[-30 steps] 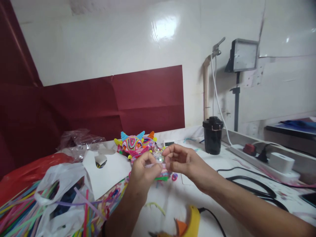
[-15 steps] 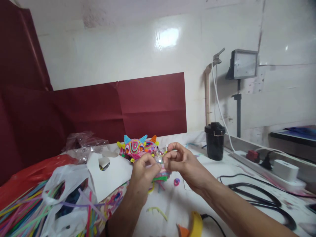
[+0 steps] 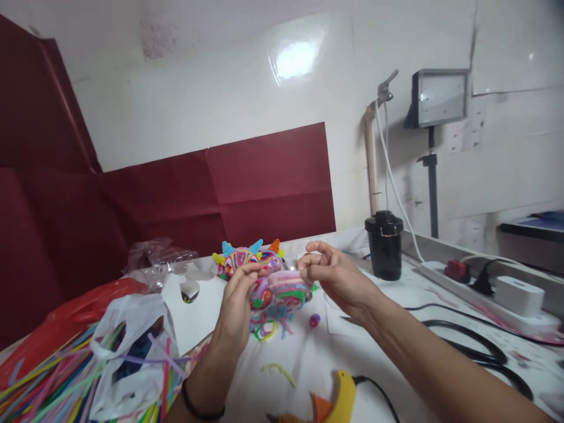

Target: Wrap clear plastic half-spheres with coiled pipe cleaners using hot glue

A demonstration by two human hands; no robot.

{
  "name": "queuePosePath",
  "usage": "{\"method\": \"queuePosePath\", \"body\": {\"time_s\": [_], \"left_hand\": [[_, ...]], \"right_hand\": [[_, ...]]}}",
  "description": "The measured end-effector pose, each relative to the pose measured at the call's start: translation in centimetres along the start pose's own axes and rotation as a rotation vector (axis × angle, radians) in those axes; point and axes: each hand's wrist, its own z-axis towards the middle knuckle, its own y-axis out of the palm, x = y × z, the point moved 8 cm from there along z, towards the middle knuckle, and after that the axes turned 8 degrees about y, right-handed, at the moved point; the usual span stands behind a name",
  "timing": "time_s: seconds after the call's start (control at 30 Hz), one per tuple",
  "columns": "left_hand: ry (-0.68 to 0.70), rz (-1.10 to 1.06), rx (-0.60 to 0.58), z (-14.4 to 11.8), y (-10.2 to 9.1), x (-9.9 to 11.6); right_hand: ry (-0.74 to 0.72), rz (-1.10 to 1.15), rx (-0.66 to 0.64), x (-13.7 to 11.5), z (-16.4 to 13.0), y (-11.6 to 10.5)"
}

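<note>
Head view: my left hand (image 3: 238,299) and right hand (image 3: 338,278) are apart, flanking the striped piece (image 3: 288,289), left of the cup (image 3: 384,249); I can't tell if either grips it. I judge this fingertip work, calling for a steady pinch.

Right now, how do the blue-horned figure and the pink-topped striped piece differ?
The blue-horned figure has two raised horns; the pink-topped striped piece shows none. The figure is partly hidden behind the left hand; the piece shows in front, between that hand and the right hand. Both are many-coloured and striped.
</note>
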Motion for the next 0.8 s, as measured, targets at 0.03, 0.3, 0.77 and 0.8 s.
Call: {"method": "queuePosePath", "body": {"time_s": [0.03, 0.3, 0.77, 0.8], "left_hand": [[-0.014, 0.007, 0.009, 0.1, -0.1, -0.3], [-0.144, -0.089, -0.104, -0.3, 2.8, -1.4], [-0.144, -0.092, -0.287, -0.9, 4.1, -1.1], [-0.148, -0.098, -0.284, -1.0, 4.1, -1.1]], "right_hand": [[-0.004, 0.019, 0.015, -0.3, 0.1, -0.4], [0.094, 0.097, 0.027, -0.6, 0.8, -1.9], [0.203, 0.111, -0.079, 0.3, 0.8, -1.6], [0.201, 0.108, -0.084, 0.4, 0.8, -1.6]]}}
